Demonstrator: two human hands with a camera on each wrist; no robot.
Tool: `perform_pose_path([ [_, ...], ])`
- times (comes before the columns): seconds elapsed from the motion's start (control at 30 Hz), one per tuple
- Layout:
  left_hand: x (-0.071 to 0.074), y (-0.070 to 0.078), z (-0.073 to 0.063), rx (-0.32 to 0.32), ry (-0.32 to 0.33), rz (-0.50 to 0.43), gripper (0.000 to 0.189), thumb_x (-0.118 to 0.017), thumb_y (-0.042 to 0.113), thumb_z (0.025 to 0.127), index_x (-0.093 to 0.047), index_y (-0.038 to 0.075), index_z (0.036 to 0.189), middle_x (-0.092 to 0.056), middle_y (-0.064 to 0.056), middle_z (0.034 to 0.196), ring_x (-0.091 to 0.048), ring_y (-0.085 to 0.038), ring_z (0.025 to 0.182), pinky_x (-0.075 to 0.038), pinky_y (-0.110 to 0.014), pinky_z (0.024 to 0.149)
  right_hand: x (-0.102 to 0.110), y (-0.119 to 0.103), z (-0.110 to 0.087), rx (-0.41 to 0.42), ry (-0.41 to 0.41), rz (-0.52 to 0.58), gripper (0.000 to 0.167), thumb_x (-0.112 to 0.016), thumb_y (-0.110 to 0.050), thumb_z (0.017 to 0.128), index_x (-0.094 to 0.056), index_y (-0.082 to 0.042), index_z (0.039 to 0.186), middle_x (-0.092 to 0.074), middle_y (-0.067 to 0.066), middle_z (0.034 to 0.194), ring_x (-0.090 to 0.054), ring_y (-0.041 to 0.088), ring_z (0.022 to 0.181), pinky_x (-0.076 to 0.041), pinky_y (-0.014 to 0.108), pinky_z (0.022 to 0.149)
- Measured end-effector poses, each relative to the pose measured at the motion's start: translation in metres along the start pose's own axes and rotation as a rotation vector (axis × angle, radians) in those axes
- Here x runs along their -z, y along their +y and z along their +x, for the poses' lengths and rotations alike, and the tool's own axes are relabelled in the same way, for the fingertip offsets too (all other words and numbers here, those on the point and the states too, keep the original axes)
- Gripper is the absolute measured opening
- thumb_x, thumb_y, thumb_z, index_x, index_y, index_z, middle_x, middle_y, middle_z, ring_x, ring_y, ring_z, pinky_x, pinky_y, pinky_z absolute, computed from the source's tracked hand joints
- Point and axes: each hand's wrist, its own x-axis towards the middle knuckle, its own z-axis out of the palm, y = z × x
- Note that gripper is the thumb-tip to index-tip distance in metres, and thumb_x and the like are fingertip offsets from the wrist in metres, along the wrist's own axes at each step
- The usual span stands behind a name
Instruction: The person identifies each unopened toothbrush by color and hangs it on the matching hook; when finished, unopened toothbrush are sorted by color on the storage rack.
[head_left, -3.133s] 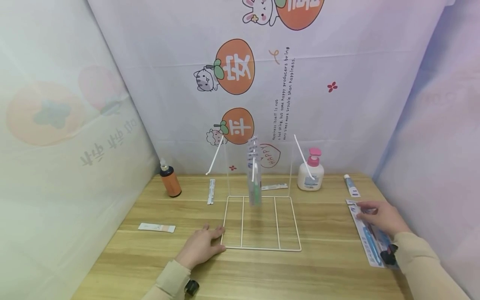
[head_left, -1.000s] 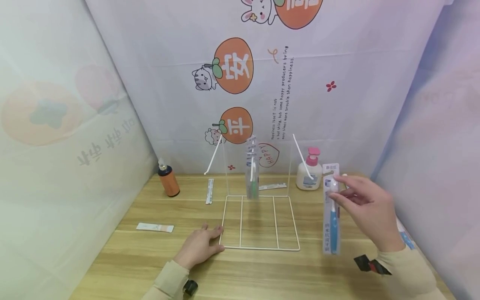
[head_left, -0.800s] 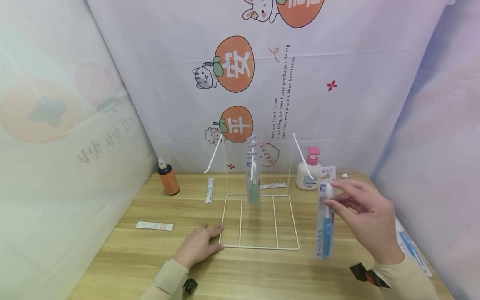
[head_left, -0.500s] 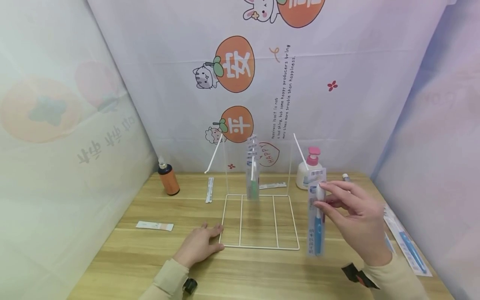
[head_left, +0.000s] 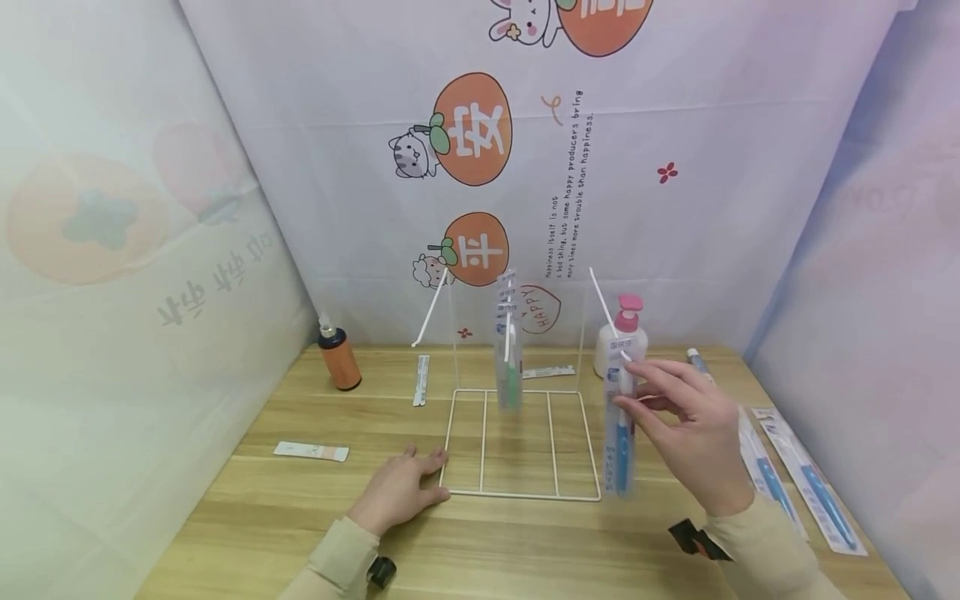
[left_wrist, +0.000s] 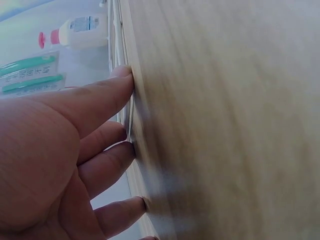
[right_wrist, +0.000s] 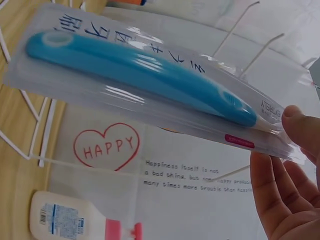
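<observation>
My right hand [head_left: 693,433] pinches a packaged toothbrush with a blue handle [head_left: 621,454] near its top, thumb against fingers. The pack hangs upright in the air at the tip of the right hook [head_left: 604,305] of a white wire rack [head_left: 521,497]; whether the hook is through its hole I cannot tell. In the right wrist view the blue toothbrush [right_wrist: 145,80] stretches across under clear plastic. My left hand [head_left: 401,487] rests at the rack's front left corner, thumb and fingers touching the base wire. Packaged green toothbrushes [head_left: 513,379] hang on the middle hook.
Two more packaged blue toothbrushes [head_left: 819,492] lie at the table's right edge. Behind them is a toothpaste tube [head_left: 697,362]. A pink-topped pump bottle [head_left: 629,318] stands behind the right hook, an orange bottle [head_left: 341,364] at back left. Slim sachets [head_left: 311,452] lie around the rack.
My right hand has lifted one blue toothbrush pack from the right side and carried it left to the right hook. My left hand has stayed at the rack's corner.
</observation>
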Motion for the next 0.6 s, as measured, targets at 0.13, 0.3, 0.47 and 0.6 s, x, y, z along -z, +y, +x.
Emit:
perform_pose_path([
  [0.13, 0.0, 0.001, -0.001, -0.006, 0.001, 0.002, 0.063, -0.082, 0.041, 0.097, -0.066, 0.009, 0.148, -0.063, -0.008, 0.152, -0.049, -0.061, 0.141, -0.042, -0.077, 0.11, -0.006, 0.015, 0.001, -0.01, 0.001, -0.05, 0.065, -0.09, 0.027, 0.065, -0.077, 0.003, 0.124, -0.073, 0.015, 0.119, -0.073, 0.005, 0.095, -0.061, 0.016, 0.076],
  [0.3, 0.0, 0.001, 0.0, -0.007, -0.003, 0.002, 0.064, -0.082, 0.042, 0.096, -0.066, 0.01, 0.149, -0.063, -0.007, 0.152, -0.048, -0.061, 0.141, -0.041, -0.077, 0.111, -0.019, 0.038, 0.004, 0.036, 0.075, -0.099, 0.062, -0.092, 0.025, 0.063, -0.078, 0.006, 0.12, -0.074, 0.019, 0.122, -0.072, 0.002, 0.097, -0.06, 0.015, 0.077],
  [0.47, -0.001, 0.0, 0.0, -0.002, -0.003, 0.006, 0.065, -0.082, 0.044, 0.096, -0.066, 0.01, 0.149, -0.063, -0.007, 0.152, -0.049, -0.06, 0.141, -0.042, -0.076, 0.11, -0.031, 0.057, 0.01, 0.06, 0.115, -0.078, 0.053, -0.091, 0.021, 0.07, -0.077, 0.008, 0.119, -0.073, 0.021, 0.128, -0.071, 0.004, 0.103, -0.06, 0.016, 0.079],
  [0.6, -0.001, 0.0, 0.0, 0.0, 0.0, 0.004, 0.065, -0.082, 0.044, 0.095, -0.066, 0.011, 0.149, -0.064, -0.008, 0.151, -0.05, -0.059, 0.141, -0.043, -0.076, 0.109, -0.039, 0.072, 0.019, 0.066, 0.141, -0.131, 0.049, -0.092, 0.014, 0.075, -0.077, 0.005, 0.121, -0.074, 0.017, 0.129, -0.07, 0.004, 0.103, -0.059, 0.014, 0.079],
])
